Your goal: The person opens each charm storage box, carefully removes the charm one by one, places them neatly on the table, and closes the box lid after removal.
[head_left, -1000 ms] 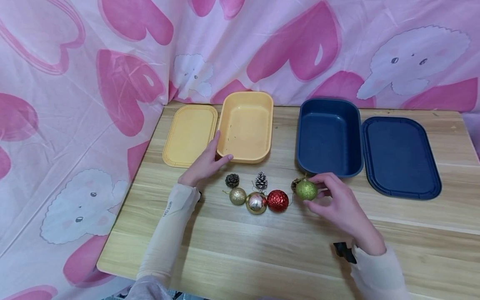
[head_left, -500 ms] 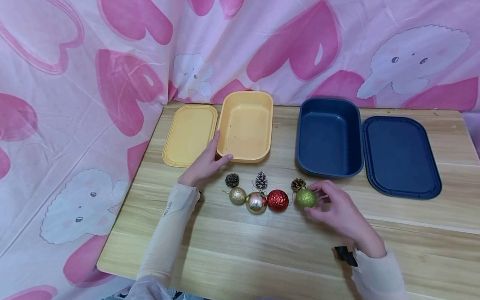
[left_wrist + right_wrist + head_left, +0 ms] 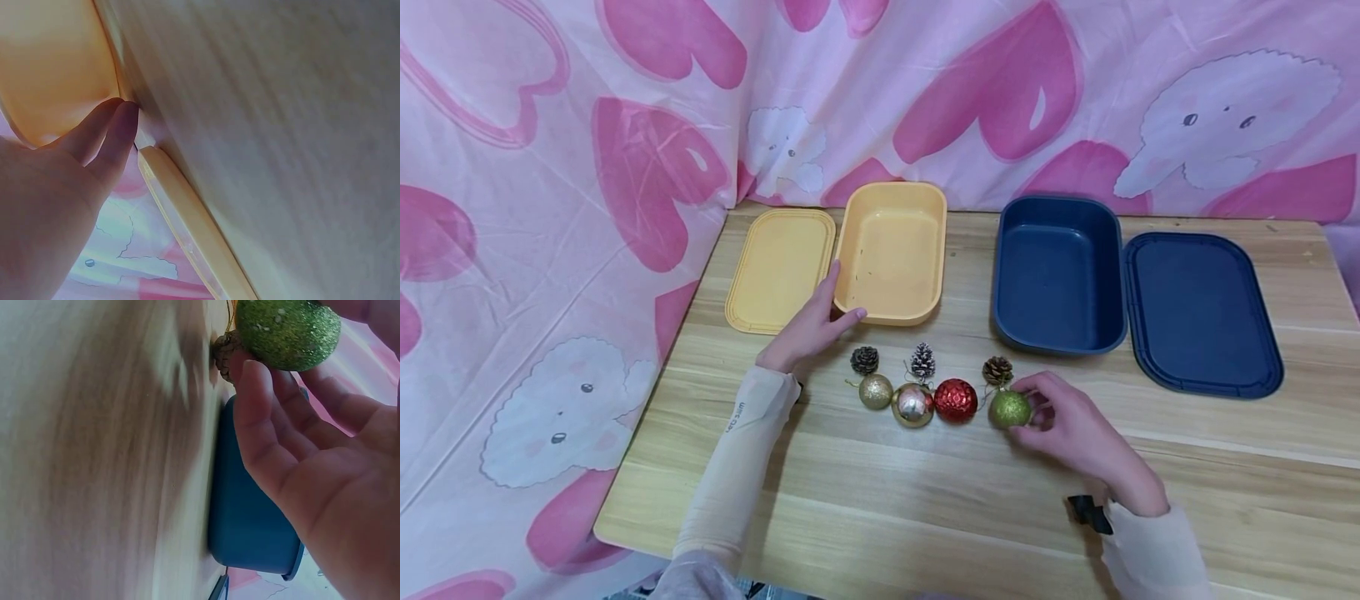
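My right hand (image 3: 1071, 421) pinches a green glitter bauble (image 3: 1010, 410) between thumb and fingers, low over the table in front of a brown pine cone (image 3: 997, 370). In the right wrist view the bauble (image 3: 287, 331) has a gold string, and the blue box (image 3: 250, 506) stands beyond the fingers. My left hand (image 3: 807, 332), fingers stretched out, rests at the near left corner of the yellow box (image 3: 891, 319). To the left of the green bauble sit a red bauble (image 3: 956, 401), a shiny gold bauble (image 3: 913, 406) and a small gold glitter bauble (image 3: 876, 392).
Behind those baubles are a dark pine cone (image 3: 864, 360) and a white-tipped pine cone (image 3: 922, 361). A yellow lid (image 3: 782, 271) lies left of its box. Toward the right stand the open blue box (image 3: 1060, 343) and its flat lid (image 3: 1206, 312). A pink curtain (image 3: 850, 83) hangs behind.
My right hand has brought the green bauble down and toward me, from in front of the brown pine cone, which now shows fully. My left hand stays where it was.
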`<state>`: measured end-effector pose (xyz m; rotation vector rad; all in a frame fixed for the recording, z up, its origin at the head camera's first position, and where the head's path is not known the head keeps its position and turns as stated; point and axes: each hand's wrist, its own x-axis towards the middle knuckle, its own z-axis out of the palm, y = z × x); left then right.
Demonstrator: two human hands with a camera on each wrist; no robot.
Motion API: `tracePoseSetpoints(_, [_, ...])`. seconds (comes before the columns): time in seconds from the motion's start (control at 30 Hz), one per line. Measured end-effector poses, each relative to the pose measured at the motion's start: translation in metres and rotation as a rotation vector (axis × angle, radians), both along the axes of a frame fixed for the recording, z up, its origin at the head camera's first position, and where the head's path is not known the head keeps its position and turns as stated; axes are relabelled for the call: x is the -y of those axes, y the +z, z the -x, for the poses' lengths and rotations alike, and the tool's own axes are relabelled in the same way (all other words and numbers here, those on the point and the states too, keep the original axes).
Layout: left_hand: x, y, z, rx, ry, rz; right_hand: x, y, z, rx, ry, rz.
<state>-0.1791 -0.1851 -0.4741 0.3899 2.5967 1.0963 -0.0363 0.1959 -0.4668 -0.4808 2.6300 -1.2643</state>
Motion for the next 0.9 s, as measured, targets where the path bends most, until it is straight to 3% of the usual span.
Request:
tracePoseSetpoints(0.37, [-0.0011,0.0011,0.0009,-0.006,-0.003,0.009,0.0005,-0.0041,-0.0009,0.096,-0.005,-0.039])
tracePoseSetpoints(0.9, [0.0001,0.0001,0.0007,0.014,0.003,0.005,0.0015,-0.005,-0.0004,0.127,-0.008,-0.063])
